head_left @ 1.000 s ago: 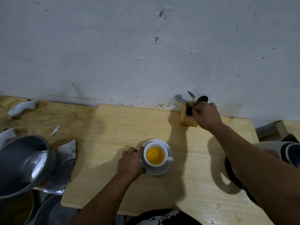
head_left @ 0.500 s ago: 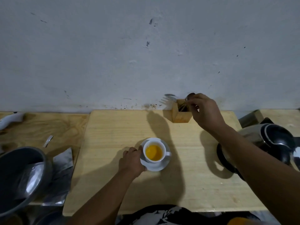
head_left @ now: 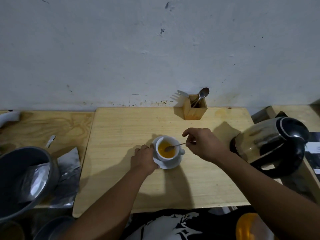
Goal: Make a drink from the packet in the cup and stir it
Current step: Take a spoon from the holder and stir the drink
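A white cup (head_left: pixel 173 157) holding orange liquid stands on a white saucer (head_left: pixel 170 165) in the middle of the wooden board (head_left: pixel 121 153). My left hand (head_left: pixel 143 159) grips the saucer's left rim. My right hand (head_left: pixel 203 144) pinches the handle of a small teaspoon (head_left: pixel 174 146), whose bowl dips into the orange drink. Torn silver packet pieces (head_left: pixel 68 163) lie at the left, beside a grey pot.
A wooden cutlery holder (head_left: pixel 194 110) with a spoon and a fork stands at the wall. A glass kettle with a black lid (head_left: pixel 270 146) sits to the right. A grey pot (head_left: pixel 22 177) with foil inside is at the left, and an orange object (head_left: pixel 249 226) at the bottom right.
My right hand left the cutlery holder with a teaspoon and came down to the cup, putting the spoon's bowl in the drink. My left hand stayed on the saucer.
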